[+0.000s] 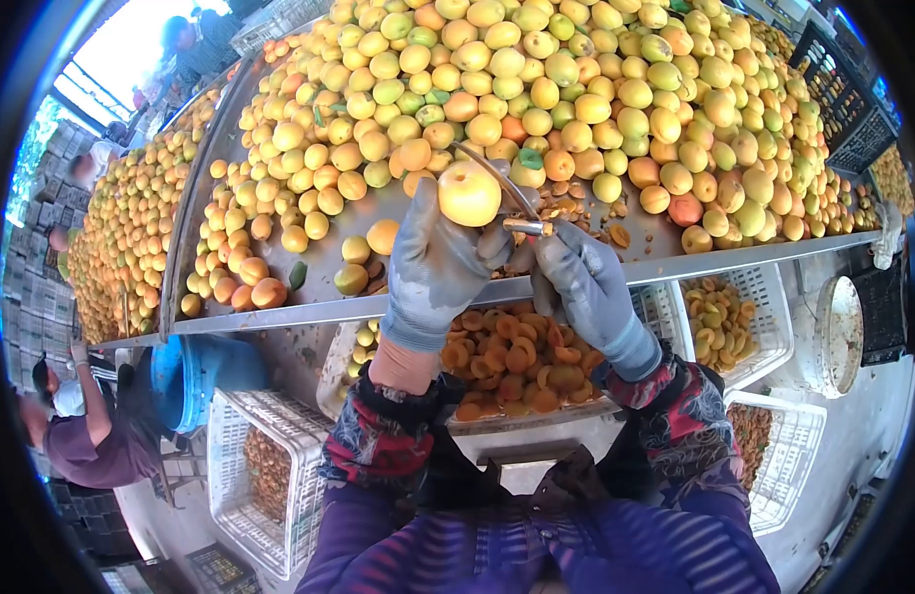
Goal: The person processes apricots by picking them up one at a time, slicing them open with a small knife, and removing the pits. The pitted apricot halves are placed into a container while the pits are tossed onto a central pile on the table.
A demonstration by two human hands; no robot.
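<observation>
My left hand (433, 262), in a grey-blue work glove, is closed around a yellow apricot (469, 195) held up above the table's front edge. My gloved right hand (588, 289) grips a small knife (528, 228) with a curved blade. That blade arcs just behind and beside the apricot, close to its right side. Beyond both hands rises a big heap of yellow and orange apricots (537, 94). Apricot scraps (568, 203) lie on the table right behind the knife. Below my hands are many halved apricots (517, 361) in a container.
A metal rim (675, 265) runs along the table front. White crates (264, 475) with brown contents stand low at left and right. Nearby are a blue bucket (195, 381), a white bucket (840, 337) and a black crate (842, 104). Another person (86, 441) sits at left.
</observation>
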